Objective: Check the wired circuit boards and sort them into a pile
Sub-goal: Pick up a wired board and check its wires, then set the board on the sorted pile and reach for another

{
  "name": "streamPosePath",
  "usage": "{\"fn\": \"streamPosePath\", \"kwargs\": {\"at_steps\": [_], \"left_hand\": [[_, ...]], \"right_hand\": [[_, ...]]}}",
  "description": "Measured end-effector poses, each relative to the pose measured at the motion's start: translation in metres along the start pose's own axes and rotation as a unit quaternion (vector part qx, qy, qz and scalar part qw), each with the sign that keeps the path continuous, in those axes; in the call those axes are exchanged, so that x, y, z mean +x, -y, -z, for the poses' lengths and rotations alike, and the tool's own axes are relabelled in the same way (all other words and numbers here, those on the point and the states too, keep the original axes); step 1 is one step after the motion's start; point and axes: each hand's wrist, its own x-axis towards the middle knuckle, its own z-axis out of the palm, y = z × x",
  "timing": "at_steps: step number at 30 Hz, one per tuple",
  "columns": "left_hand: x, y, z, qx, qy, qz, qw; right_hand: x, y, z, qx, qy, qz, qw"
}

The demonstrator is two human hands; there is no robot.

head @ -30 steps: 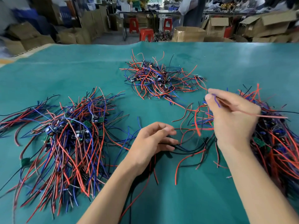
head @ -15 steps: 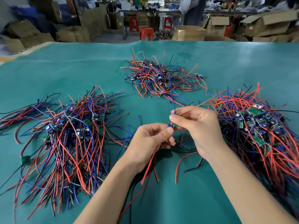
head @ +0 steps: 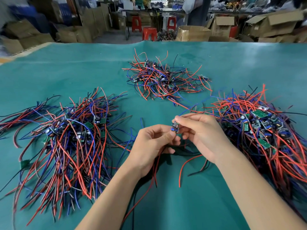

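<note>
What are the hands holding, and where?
Both hands, left hand and right hand, pinch one small wired circuit board by its edges; its wires dangle below.

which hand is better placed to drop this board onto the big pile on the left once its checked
Probably the left. Both hands, the left hand and the right hand, pinch the small board, but the left sits nearer the left pile, and the board's wires trail down under it. The right would have to cross over.

Small electronics assembly workshop or warehouse floor, teal-covered work surface [head: 249,63] heaped with piles of wired circuit boards [head: 166,78], stacked cardboard boxes [head: 272,24] along the top of the frame, red plastic stools [head: 149,33] at top centre, cluttered benches behind.
</note>
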Motion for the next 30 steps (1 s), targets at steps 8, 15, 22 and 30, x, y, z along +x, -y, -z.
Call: {"fn": "streamPosePath", "kwargs": {"at_steps": [8,15,22,30], "left_hand": [[0.001,0.001,-0.002,0.013,-0.034,-0.013,0.999],[0.003,0.003,-0.001,0.082,-0.010,-0.014,0.997],[-0.001,0.000,0.000,0.148,0.059,-0.010,0.987],[0.000,0.002,-0.002,0.156,0.079,-0.002,0.985]], "right_hand": [[-0.001,0.001,0.002,-0.044,0.010,0.010,0.999],[-0.002,0.002,0.002,-0.178,0.039,0.055,0.982],[0.000,0.004,0.015,-0.251,0.024,0.075,0.965],[0.016,0.002,0.040,-0.307,-0.234,0.212,0.898]]}}
